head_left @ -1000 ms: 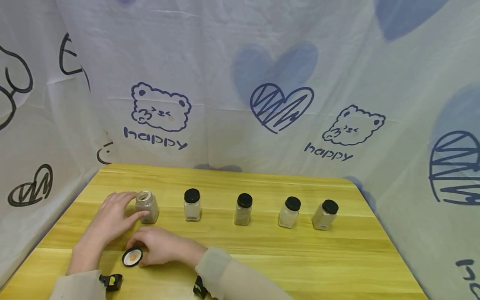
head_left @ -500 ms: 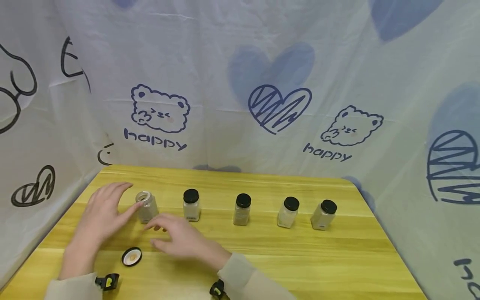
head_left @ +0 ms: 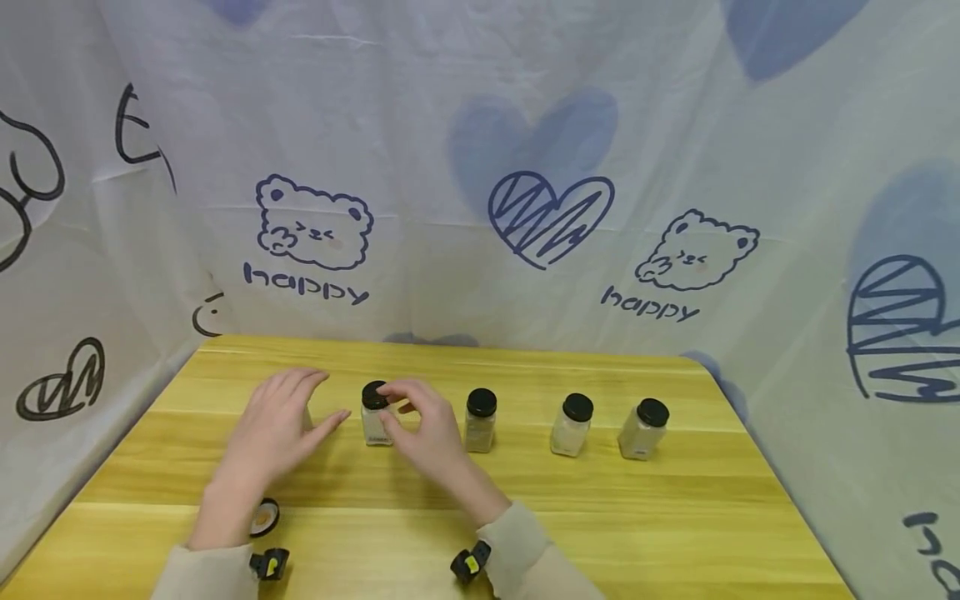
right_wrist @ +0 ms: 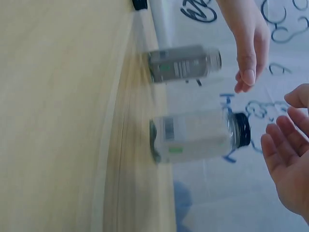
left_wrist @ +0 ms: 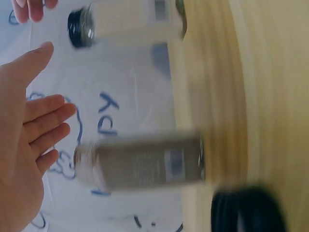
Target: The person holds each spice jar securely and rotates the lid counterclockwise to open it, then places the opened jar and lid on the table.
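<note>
My left hand (head_left: 270,433) is spread, fingers loosely extended, between the lidless jar and a capped jar (head_left: 377,429) of pale contents. In the head view it hides most of the lidless jar; the left wrist view shows this lidless jar (left_wrist: 140,164), greyish-brown inside, standing apart from the palm. My right hand (head_left: 431,429) is at the capped jar's black lid (right_wrist: 243,129), thumb and fingers parted around it. The right wrist view shows a small gap between those fingers and the lid. A removed black lid (head_left: 263,518) lies inner side up near my left wrist.
Farther right stand three more black-capped jars: one (head_left: 480,429) of greyish contents, a pale one (head_left: 570,433) and a slightly tilted-looking one (head_left: 642,437). All are on the yellow wooden table (head_left: 600,525). A printed white cloth (head_left: 435,283) hangs behind its back edge.
My right hand let go of the removed lid, leaving it on the table, and moved right to the capped jar. My left hand released the lidless jar and shifted right.
</note>
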Demonstrator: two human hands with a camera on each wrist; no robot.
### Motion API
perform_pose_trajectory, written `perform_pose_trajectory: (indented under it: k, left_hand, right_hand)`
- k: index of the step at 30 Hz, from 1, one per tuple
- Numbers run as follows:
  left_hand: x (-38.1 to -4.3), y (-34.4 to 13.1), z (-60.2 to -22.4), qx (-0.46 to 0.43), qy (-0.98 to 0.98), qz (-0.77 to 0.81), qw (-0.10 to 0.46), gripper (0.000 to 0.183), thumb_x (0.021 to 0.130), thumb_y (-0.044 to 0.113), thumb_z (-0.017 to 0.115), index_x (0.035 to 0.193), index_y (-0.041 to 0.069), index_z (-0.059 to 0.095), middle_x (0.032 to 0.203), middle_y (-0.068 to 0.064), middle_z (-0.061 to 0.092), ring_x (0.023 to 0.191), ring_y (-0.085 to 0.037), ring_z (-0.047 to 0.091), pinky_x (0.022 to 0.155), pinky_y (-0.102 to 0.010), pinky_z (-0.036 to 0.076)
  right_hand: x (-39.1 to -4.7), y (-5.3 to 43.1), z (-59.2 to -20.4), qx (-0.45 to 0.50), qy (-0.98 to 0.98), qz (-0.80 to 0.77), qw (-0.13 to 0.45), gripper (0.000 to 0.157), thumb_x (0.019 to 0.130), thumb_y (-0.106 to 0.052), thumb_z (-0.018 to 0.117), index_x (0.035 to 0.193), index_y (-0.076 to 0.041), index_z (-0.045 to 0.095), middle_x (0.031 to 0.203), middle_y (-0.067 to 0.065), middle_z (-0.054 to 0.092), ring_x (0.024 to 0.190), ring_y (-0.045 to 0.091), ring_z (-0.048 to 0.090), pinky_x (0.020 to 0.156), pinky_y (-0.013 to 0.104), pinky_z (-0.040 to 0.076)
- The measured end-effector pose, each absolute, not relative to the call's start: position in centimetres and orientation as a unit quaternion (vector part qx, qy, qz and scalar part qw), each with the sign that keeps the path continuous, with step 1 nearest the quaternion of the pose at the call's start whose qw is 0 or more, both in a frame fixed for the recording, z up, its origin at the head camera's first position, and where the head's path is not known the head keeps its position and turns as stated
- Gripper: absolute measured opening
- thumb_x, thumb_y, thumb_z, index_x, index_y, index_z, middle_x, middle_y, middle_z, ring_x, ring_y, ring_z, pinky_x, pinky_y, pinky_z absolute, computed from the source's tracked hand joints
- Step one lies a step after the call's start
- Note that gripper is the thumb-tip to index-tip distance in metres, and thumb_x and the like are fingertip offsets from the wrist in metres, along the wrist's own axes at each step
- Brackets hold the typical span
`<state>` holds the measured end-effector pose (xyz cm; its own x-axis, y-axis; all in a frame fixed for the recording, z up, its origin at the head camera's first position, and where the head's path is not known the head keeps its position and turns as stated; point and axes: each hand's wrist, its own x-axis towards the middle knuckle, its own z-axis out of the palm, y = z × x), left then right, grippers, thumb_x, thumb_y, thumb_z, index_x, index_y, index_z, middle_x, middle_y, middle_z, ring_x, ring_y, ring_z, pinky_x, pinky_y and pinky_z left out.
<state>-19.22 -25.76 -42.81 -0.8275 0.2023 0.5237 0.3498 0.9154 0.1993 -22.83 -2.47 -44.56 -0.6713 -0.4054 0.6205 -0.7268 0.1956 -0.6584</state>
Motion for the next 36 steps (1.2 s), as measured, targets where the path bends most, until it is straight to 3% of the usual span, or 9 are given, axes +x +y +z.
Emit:
perform_pose_trajectory:
  k: [5,16,26,36]
  left_hand:
    - [-20.3,-23.8,-43.8,-0.141,-0.957,-0.139,0.214,0.070,0.093,0.047,0.076,0.137,-0.004,0.059,0.137,-0.023,0.061,0.131,-0.044,0.051,0.116,-0.063,0.036]
    - [-22.0,-22.4,-45.0,-0.135,-0.969,-0.135,0.157,0.075,0.093,0.053,0.074,0.132,-0.009,0.061,0.135,-0.026,0.062,0.132,-0.046,0.051,0.118,-0.062,0.036]
    - [-21.9,-22.2,-46.0,-0.143,-0.969,-0.142,0.147,0.067,0.090,0.043,0.080,0.126,-0.011,0.065,0.131,-0.026,0.064,0.128,-0.046,0.056,0.116,-0.061,0.040]
    - [-22.1,-22.3,-46.0,-0.151,-0.964,-0.145,0.162,0.063,0.090,0.040,0.081,0.125,-0.010,0.066,0.129,-0.024,0.066,0.126,-0.044,0.058,0.113,-0.060,0.043]
  right_hand:
    - [-23.9,-2.0,-45.1,0.329,-0.771,0.519,0.165,0.030,0.099,-0.009,0.070,0.128,-0.006,0.068,0.129,0.009,0.065,0.111,0.027,0.066,0.091,0.035,0.060]
    - [-25.6,-3.1,-45.1,0.270,-0.818,0.504,0.057,0.040,0.098,-0.020,0.074,0.136,-0.009,0.065,0.137,0.010,0.060,0.122,0.031,0.060,0.101,0.042,0.056]
    - [-25.7,-4.2,-45.1,0.264,-0.840,0.472,0.030,0.042,0.093,-0.021,0.081,0.131,-0.009,0.068,0.131,0.007,0.063,0.114,0.024,0.063,0.098,0.037,0.057]
    - [-26.3,-4.1,-45.5,0.290,-0.840,0.456,0.041,0.044,0.096,-0.027,0.079,0.134,-0.009,0.066,0.132,0.006,0.063,0.116,0.021,0.065,0.099,0.033,0.058]
